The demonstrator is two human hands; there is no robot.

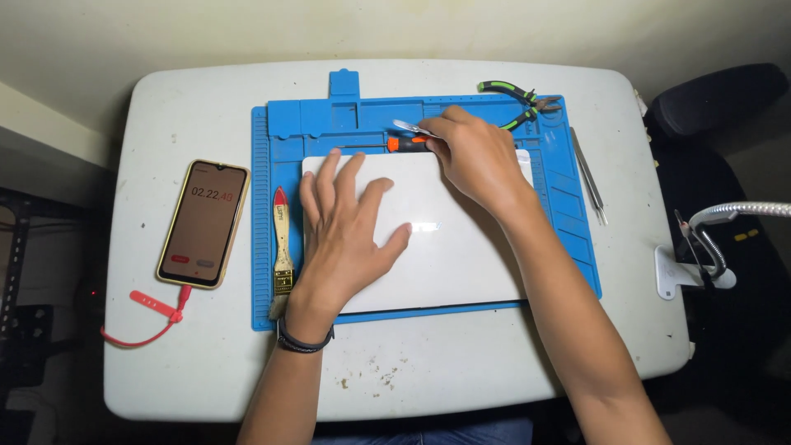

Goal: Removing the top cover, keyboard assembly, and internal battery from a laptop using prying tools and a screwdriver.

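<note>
A closed white laptop lies on a blue work mat. My left hand rests flat on the laptop's left half, fingers spread. My right hand is at the laptop's far edge, fingers closed on a thin silver tool whose tip pokes out to the left. A screwdriver with an orange and black handle lies on the mat right under that hand, touching or nearly touching the fingers.
A small paintbrush lies on the mat left of the laptop. Green-handled pliers sit at the mat's far edge, tweezers to its right. A phone with a red cable lies at the table's left. A lamp clamp grips the right edge.
</note>
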